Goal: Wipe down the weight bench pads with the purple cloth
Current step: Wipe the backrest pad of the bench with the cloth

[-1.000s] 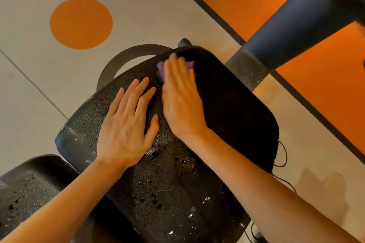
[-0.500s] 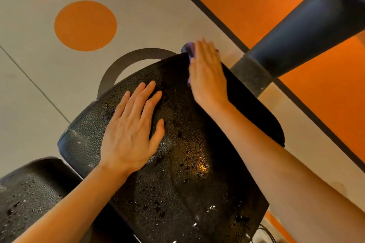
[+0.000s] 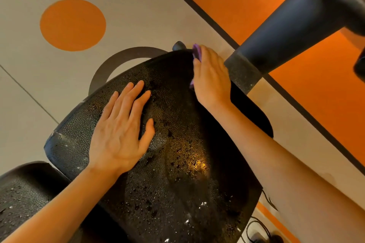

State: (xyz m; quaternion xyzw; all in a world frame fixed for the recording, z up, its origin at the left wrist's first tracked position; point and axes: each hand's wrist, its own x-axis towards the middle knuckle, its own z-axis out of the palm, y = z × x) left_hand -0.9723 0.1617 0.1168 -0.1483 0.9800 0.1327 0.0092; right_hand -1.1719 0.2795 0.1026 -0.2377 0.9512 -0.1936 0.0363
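The purple cloth (image 3: pixel 196 51) sits at the far edge of the black bench pad (image 3: pixel 177 163), above the centre of the frame, and only slivers of it show — one past the fingertips, another at the thumb side of the palm. The right hand (image 3: pixel 212 77) lies flat on top of it with fingers together, pressing it to the pad's upper right rim rather than gripping it in a fist. The left hand (image 3: pixel 122 132) rests open and empty, palm down with fingers spread, on the left half of the same pad. The pad's pebbled surface is speckled with droplets, with a warm glint of light near its middle. A second black pad (image 3: pixel 25 193), also beaded with drops, fills the lower left corner. A thick dark frame tube (image 3: pixel 286 29) slants across the upper right, just beside the right hand. Beneath lies a pale floor (image 3: pixel 138 6) with orange circles (image 3: pixel 73 24) at upper left, and an orange zone at right.
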